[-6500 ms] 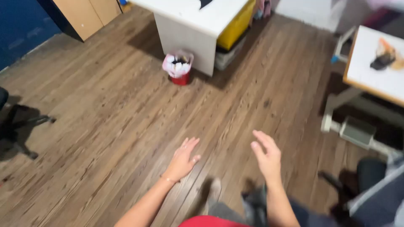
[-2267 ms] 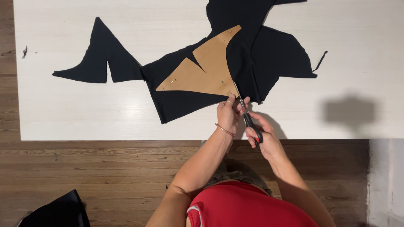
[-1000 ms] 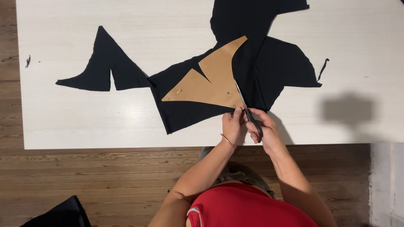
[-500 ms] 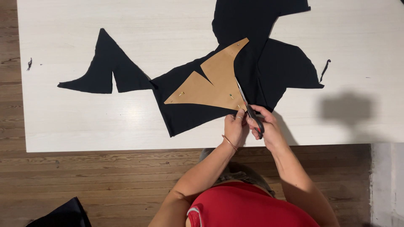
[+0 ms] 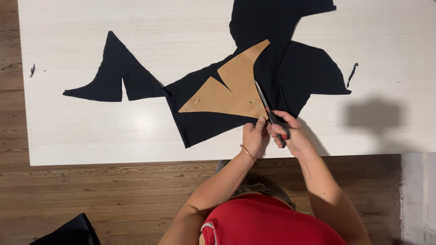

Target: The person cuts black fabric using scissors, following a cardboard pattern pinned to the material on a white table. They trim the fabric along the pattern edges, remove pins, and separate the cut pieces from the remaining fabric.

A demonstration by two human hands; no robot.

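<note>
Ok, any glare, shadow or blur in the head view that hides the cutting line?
Head view: sharp, evenly lit; faint glare on the white table left of the black fabric; soft shadow at right, clear of the scissors beside the brown paper pattern.

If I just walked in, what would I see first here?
First you'd spot the tan paper pattern lying on the big piece of black fabric in the middle of the white table. Right at its near edge, the right hand holds scissors along the pattern's side, with the left hand beside it on the fabric.
</note>
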